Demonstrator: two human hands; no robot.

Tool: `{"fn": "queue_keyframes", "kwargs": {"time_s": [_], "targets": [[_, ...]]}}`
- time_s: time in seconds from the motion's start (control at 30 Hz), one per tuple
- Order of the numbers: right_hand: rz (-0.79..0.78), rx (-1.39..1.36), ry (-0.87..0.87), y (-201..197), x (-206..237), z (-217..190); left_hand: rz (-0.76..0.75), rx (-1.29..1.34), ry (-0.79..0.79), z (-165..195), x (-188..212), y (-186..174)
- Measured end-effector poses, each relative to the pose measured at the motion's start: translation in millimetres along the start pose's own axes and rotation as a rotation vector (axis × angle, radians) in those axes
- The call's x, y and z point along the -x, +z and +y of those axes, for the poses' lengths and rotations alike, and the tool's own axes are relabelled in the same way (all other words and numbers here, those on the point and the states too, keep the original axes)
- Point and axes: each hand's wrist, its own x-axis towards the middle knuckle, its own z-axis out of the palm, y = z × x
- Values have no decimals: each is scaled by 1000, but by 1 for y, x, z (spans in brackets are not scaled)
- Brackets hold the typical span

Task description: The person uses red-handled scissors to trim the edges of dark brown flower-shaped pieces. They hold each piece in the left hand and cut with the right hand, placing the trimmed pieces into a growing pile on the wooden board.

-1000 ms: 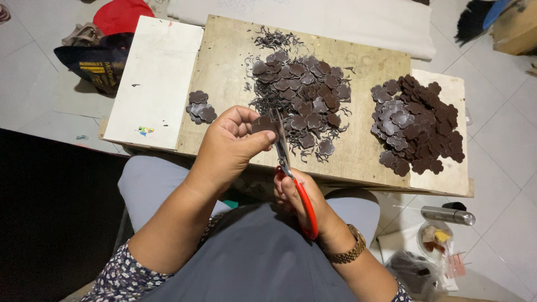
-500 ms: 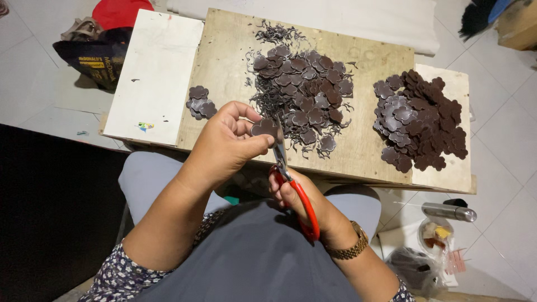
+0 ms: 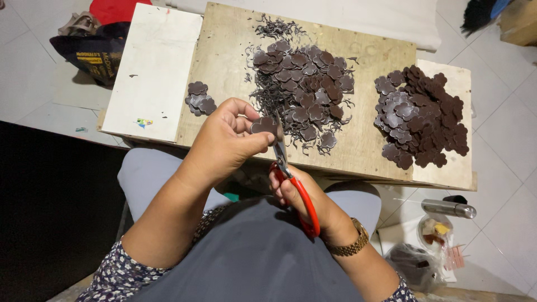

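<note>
The left hand pinches a brown flower-shaped piece above the desk; the right hand grips red-handled scissors cutting its edge. A dark printed bag lies on the floor, upper left.

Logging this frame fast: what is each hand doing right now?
Left hand: closed, pinching a dark brown flower-shaped piece.
Right hand: closed around the red-handled scissors, blades at that piece.

Bright even overhead light, soft shadows, sharp focus throughout, dark unlit area at lower left, slight wide-angle stretch
</note>
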Motion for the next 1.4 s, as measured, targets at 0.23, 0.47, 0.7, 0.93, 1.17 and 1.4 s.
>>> {"fn": "queue_keyframes", "kwargs": {"time_s": [0.23,0.47,0.7,0.93,1.17,1.4], "targets": [[26,-27,10,-3,-3,8,-14,-22,11,-2,-3,-2],[32,-20,-7,-6,-3,11,11,-23,-40,3,-3,-4],[28,-31,5,-6,-4,10,5,-27,-11,2,-5,-7],[-59,-40,-34,-3,-4,3,-47,12,-1,-6,-7,-5],[-50,7,-61,-3,-2,4,-48,74,-45,-13,-7,-1],[-9,-37,-23,-6,-1,12,-73,98,-110,-11,-4,3]]}}
